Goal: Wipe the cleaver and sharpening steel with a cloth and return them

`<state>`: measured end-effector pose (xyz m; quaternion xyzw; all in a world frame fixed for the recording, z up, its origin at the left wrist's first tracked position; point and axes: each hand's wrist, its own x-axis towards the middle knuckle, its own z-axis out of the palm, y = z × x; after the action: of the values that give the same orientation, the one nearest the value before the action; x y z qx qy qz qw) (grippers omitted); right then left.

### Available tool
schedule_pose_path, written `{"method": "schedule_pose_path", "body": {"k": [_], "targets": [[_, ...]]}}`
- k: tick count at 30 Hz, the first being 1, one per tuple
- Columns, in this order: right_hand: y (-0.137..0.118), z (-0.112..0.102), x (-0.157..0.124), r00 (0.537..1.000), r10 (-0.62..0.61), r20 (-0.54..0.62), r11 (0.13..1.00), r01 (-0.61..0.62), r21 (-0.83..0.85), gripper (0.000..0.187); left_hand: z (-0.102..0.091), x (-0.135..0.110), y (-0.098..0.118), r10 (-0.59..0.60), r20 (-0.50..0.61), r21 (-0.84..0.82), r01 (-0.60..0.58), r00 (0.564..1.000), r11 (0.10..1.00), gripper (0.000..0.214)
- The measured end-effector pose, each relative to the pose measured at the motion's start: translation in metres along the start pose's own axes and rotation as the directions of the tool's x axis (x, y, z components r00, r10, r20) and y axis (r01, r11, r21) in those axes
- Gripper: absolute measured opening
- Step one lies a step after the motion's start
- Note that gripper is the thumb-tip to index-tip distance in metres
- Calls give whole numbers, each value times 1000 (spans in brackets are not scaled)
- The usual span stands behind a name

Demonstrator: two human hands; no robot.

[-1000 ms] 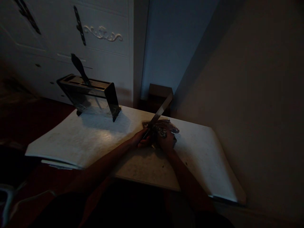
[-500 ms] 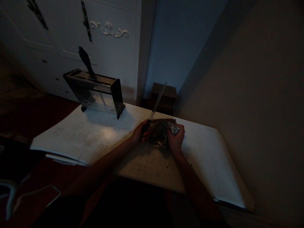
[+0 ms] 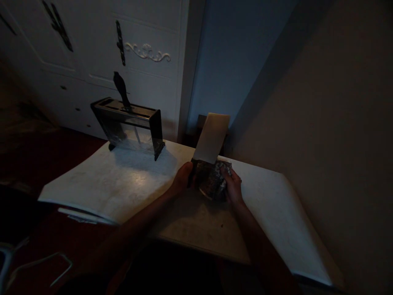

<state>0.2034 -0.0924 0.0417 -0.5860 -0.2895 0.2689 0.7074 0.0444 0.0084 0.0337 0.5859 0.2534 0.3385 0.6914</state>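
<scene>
My left hand point(image 3: 183, 177) is closed around the dark handle of a cleaver point(image 3: 212, 137). The cleaver's broad, flat blade points away from me and faces up toward the camera. In my right hand point(image 3: 232, 184) is a bunched, dark patterned cloth point(image 3: 211, 180), gripped just below the blade and to the right of the handle. Part of the cloth hangs between both hands. Whether it touches the blade is too dark to tell.
A knife block point(image 3: 125, 108) with clear sides stands at the back left of the pale table point(image 3: 123, 172), one black-handled knife point(image 3: 122, 88) upright in it. Behind are a white cabinet point(image 3: 147, 73) and a small dark box-like thing. A wall point(image 3: 322, 123) runs along the right.
The cleaver has turned from edge-on to showing its broad flat face. My right hand has shifted its hold on the cloth slightly, and the view has tilted a little.
</scene>
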Motion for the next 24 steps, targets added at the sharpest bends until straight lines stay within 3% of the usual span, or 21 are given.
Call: {"method": "schedule_pose_path", "body": {"k": [6, 12, 16, 24], "targets": [[-7, 11, -11, 950, 234, 207, 897, -293, 330, 27, 8, -9, -4, 142, -19, 269, -131, 990, 954, 50], [2, 3, -5, 876, 321, 361, 803, -453, 386, 27, 9, -14, 2, 142, 13, 362, -137, 990, 922, 47], [6, 6, -8, 888, 241, 391, 870, -376, 318, 25, 9, -14, 0, 167, 19, 407, -160, 986, 899, 53], [12, 20, -15, 914, 88, 395, 956, -189, 226, 51, 10, -8, -19, 220, 114, 408, -248, 969, 879, 63]]}}
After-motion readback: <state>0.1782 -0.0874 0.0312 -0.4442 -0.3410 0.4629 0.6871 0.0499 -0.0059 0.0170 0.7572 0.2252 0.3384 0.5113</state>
